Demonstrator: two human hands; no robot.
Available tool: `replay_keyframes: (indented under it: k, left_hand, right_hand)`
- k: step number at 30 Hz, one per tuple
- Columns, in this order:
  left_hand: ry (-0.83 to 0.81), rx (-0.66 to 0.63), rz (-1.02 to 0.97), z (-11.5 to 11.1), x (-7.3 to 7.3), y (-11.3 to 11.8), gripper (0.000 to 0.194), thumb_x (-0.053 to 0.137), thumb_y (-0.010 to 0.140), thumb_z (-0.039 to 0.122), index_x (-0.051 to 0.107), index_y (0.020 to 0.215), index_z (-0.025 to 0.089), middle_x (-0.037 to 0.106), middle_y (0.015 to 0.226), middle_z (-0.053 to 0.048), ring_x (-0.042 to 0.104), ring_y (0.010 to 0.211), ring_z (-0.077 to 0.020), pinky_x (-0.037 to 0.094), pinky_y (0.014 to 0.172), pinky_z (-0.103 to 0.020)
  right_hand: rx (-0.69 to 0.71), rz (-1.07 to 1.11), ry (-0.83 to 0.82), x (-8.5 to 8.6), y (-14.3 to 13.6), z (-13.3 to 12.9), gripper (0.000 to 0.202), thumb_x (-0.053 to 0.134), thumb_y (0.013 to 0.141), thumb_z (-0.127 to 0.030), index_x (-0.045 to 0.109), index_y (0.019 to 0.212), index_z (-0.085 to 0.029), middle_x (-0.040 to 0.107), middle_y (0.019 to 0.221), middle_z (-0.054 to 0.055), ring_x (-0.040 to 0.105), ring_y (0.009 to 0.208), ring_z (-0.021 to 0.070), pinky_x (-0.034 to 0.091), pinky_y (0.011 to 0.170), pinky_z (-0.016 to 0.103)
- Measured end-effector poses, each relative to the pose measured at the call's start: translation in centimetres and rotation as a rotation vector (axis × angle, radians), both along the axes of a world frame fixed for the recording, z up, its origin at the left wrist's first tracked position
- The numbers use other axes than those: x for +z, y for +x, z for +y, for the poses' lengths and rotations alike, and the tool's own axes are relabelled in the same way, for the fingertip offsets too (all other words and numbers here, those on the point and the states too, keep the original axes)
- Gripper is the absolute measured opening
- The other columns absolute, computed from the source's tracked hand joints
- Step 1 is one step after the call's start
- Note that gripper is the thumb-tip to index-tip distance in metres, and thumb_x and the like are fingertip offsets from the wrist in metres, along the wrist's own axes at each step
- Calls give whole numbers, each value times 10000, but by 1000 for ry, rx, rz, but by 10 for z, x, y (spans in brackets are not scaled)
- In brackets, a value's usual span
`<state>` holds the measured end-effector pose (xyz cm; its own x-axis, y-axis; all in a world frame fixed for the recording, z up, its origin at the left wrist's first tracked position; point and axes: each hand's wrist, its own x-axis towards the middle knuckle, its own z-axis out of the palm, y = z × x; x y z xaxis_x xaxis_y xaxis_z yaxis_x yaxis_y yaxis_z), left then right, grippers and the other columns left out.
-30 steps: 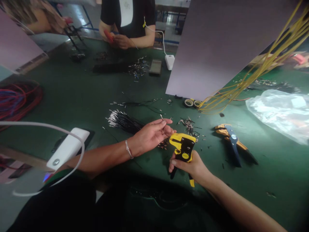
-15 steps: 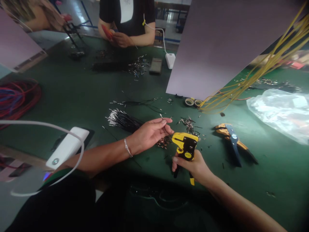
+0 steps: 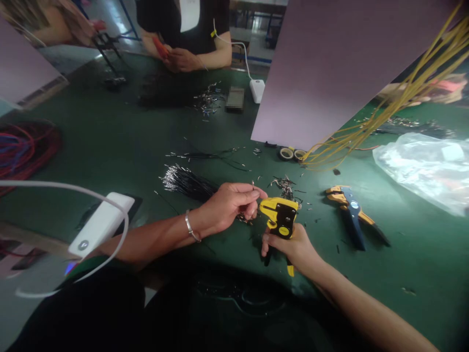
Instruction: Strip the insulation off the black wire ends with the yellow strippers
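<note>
Mid-frame, the left hand [image 3: 231,208] pinches a wire [image 3: 252,184] and the right hand [image 3: 298,245] grips the yellow tool [image 3: 285,215]; best hold the wire straight and steady

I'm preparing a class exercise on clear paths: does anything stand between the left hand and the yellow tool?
Nothing visible does: the left hand, pinching a wire, is close beside the yellow tool, held in the right hand.
</note>
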<state>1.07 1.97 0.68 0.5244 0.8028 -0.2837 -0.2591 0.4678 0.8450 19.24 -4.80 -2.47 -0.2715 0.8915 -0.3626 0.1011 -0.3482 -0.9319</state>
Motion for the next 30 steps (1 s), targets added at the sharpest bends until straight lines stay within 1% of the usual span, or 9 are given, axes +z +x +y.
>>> replay_keyframes:
  k: [7,12,14,16,21,26,30]
  left_hand:
    - [5,29,-9,9,-4,-4,120,565,842,146,666,873,89,440,460,42,387,458,-67,367,546,-253]
    - [33,20,-6,2,4,0,141,554,853,168,667,824,88,427,445,41,366,423,-69,373,516,-269]
    - [46,30,16,0,6,1,141,554,850,160,670,815,88,413,433,44,358,415,-69,366,502,-266]
    - [45,45,38,1,6,0,140,554,849,156,672,814,88,401,430,46,346,409,-66,348,482,-258]
    - [-29,30,26,6,2,-2,117,581,840,162,668,813,88,363,454,61,290,409,-45,299,438,-226]
    - [12,83,60,-1,4,2,119,569,837,161,664,806,96,373,445,56,290,393,-51,294,402,-222]
    - [23,105,68,-6,6,4,122,571,832,165,669,817,94,370,446,58,294,391,-50,295,389,-213]
  right_hand:
    - [16,-60,12,2,-4,-6,190,661,694,-281,588,547,-184,645,512,26,584,518,164,481,567,288]
    - [-19,-57,3,3,-1,1,162,667,689,-289,599,585,-185,644,494,19,581,512,166,475,557,286]
    - [5,-54,8,3,0,2,172,669,698,-289,602,580,-182,648,500,23,587,517,168,476,567,291]
    - [40,-48,6,5,0,0,180,664,714,-283,607,578,-180,653,513,28,595,534,172,480,588,296]
    - [37,-18,-18,6,1,-3,174,681,704,-280,611,580,-180,657,522,29,594,524,173,480,569,297]
    - [38,-62,18,5,2,3,246,646,737,-284,617,517,-176,649,524,35,581,544,165,468,592,292]
    - [36,1,-12,5,2,4,180,641,742,-242,633,577,-168,656,523,25,581,542,164,453,587,289]
